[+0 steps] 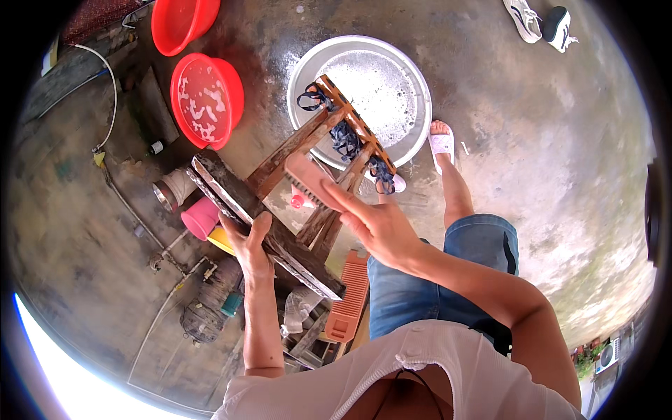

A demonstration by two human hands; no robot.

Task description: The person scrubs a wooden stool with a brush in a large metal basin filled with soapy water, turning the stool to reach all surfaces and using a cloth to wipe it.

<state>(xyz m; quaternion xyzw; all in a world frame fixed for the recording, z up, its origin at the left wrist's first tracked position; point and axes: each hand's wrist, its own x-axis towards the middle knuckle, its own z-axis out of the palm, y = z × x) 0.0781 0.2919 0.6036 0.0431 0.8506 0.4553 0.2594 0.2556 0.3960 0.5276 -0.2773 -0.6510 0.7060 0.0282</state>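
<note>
My left hand (249, 244) grips a dark, worn wooden board (283, 252) of a wooden stool frame, thumb on its near face. The frame is held tilted, with its legs (296, 149) reaching out to an orange-brown slotted bar (362, 123). Dark fabric strips (345, 140) are tied through that bar, which hangs over the rim of a large metal basin (425, 105). Whitish suds and water (391, 97) fill much of the basin. In my right hand (386, 231) is a pink scrub brush (314, 181), its dark bristles turned toward the frame; bristle contact cannot be told.
Two red plastic basins (207, 100) stand at upper left, the nearer with foam. Pink (202, 218) and yellow (221, 240) containers, a pump (205, 317) and pipes (136, 215) lie left. An orange washboard (347, 299) sits beside my leg. Sneakers (525, 21) rest on the concrete floor.
</note>
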